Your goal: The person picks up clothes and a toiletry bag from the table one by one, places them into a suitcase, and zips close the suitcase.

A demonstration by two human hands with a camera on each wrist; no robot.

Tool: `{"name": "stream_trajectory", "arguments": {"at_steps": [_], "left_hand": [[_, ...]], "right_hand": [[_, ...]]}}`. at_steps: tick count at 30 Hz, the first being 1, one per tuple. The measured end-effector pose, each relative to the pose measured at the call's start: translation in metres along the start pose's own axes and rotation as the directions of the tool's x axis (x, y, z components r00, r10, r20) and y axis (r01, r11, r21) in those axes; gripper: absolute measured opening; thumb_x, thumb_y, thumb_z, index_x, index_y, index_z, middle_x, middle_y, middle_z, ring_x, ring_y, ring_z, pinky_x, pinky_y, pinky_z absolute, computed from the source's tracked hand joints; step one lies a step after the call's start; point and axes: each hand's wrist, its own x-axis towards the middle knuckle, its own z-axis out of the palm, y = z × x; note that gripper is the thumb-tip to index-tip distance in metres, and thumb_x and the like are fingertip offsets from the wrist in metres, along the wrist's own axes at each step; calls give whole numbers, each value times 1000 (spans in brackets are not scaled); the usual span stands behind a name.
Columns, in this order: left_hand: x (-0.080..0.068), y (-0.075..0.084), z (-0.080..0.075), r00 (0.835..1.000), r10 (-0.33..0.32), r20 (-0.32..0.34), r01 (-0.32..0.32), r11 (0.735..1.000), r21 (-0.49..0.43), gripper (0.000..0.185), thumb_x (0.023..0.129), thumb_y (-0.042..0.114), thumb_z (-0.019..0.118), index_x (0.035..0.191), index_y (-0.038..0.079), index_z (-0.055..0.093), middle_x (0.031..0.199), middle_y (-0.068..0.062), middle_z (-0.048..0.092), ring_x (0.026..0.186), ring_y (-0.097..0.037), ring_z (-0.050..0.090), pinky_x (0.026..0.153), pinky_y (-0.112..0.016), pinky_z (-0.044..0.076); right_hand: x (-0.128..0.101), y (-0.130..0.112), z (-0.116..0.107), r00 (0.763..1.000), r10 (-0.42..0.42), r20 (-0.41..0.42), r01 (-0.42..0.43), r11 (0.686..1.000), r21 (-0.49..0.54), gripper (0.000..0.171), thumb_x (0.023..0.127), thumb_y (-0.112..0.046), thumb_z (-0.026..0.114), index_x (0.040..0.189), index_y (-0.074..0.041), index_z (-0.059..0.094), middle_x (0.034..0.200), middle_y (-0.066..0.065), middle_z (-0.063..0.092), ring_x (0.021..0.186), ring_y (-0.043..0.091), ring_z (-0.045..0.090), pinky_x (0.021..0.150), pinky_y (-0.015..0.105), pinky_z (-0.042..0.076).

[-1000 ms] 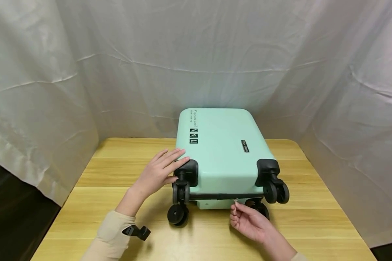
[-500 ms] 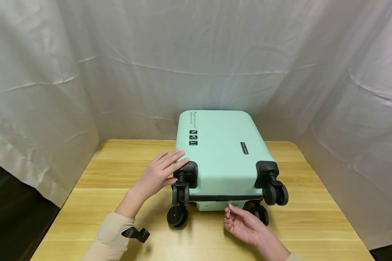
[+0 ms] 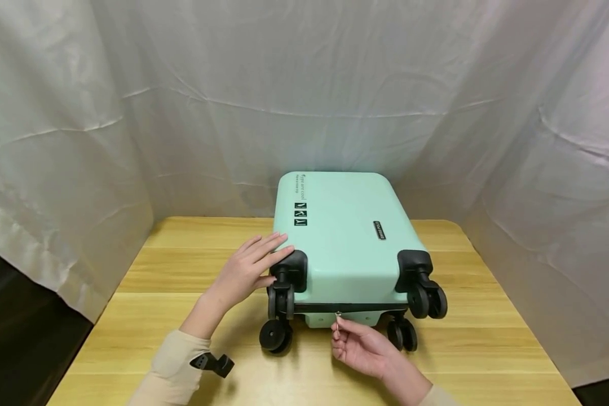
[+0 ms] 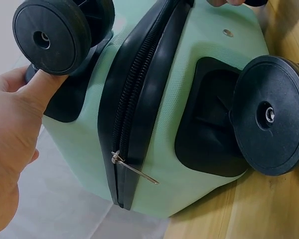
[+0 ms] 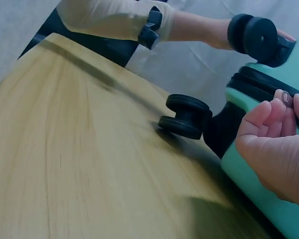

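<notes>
A mint-green hard-shell suitcase (image 3: 345, 225) lies flat, its wheeled end facing me. My left hand (image 3: 241, 270) rests with fairly straight fingers on its near left corner, beside the black wheel mount (image 3: 295, 268). Low at the middle of the near end, my right hand (image 3: 360, 347) pinches a metal zipper pull (image 3: 338, 321) between thumb and forefinger. In the left wrist view, a second zipper pull (image 4: 137, 170) hangs free near the end of the black zipper (image 4: 134, 94). The right wrist view shows the pinched pull (image 5: 287, 98) partly hidden by fingertips.
The suitcase stands on a wooden table (image 3: 182, 259). Black double wheels (image 3: 276, 335) stick out at the near corners, including the right wheels (image 3: 427, 300). A pale curtain (image 3: 304, 101) hangs behind and at both sides. A black device (image 3: 213, 363) is strapped to the left sleeve.
My right hand has moved left along the zipper with the pull pinched, from near the right wheels to the middle. My left hand stays on the corner.
</notes>
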Motion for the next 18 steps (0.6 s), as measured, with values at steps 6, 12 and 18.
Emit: {"name": "stream_trajectory", "arguments": {"at_steps": [6, 12, 18], "left_hand": [[-1, 1, 1, 1000, 5, -30, -5, 1000, -5, 89, 62, 22, 88, 143, 19, 51, 145, -8, 53, 132, -24, 52, 107, -49, 44], [0, 0, 2, 999, -2, -33, 1, 1000, -13, 90, 62, 23, 88, 143, 21, 50, 146, -7, 52, 133, -23, 51, 108, -48, 43], [0, 1, 4, 1000, -6, -25, 5, 1000, -7, 90, 61, 26, 87, 143, 21, 50, 146, -6, 52, 133, -22, 52, 107, -49, 44]], "right_hand": [[3, 2, 1, 1000, 15, 8, -15, 1000, -11, 41, 107, -25, 34, 92, -13, 70, 86, -4, 66, 76, 5, 54, 74, 18, 44], [12, 5, 10, 999, -2, -42, 1, 999, -35, 26, 104, -20, 41, 94, -14, 65, 87, -6, 67, 76, 4, 55, 73, 19, 42], [21, 10, 17, 998, 4, -56, -7, 999, -53, 28, 104, -19, 43, 92, -13, 68, 85, -5, 67, 76, 4, 57, 75, 19, 45]]}}
